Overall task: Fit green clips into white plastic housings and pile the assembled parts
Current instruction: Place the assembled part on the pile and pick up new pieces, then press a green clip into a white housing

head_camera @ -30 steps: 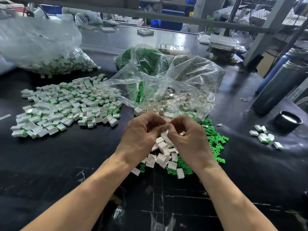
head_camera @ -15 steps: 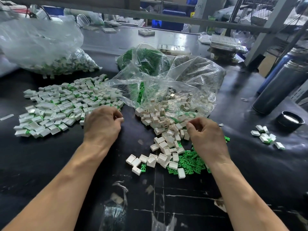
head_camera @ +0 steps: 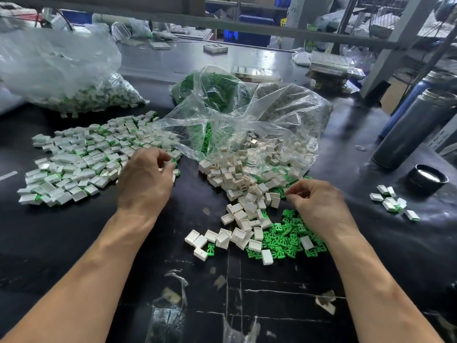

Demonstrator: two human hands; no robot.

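Note:
My left hand [head_camera: 146,179] hovers at the right edge of the pile of assembled white-and-green parts [head_camera: 81,159], fingers loosely curled, nothing visibly gripped. An assembled part [head_camera: 175,162] lies just beyond its fingertips. My right hand [head_camera: 319,204] rests over the loose green clips [head_camera: 284,236]. Its thumb and forefinger tips meet beside the loose white housings [head_camera: 244,194]; whether anything is pinched there is hidden. The housings spill out of an open clear bag [head_camera: 259,125].
A clear bag of green clips [head_camera: 212,90] lies behind the housings bag, and a large bag of assembled parts [head_camera: 61,70] sits far left. At right stand a metal flask [head_camera: 415,127] and a black lid [head_camera: 427,179], near a few assembled parts [head_camera: 393,201].
One second ago both hands were pressed together over the housings. My left hand then went left to the assembled pile and my right hand drew back right, over the clips.

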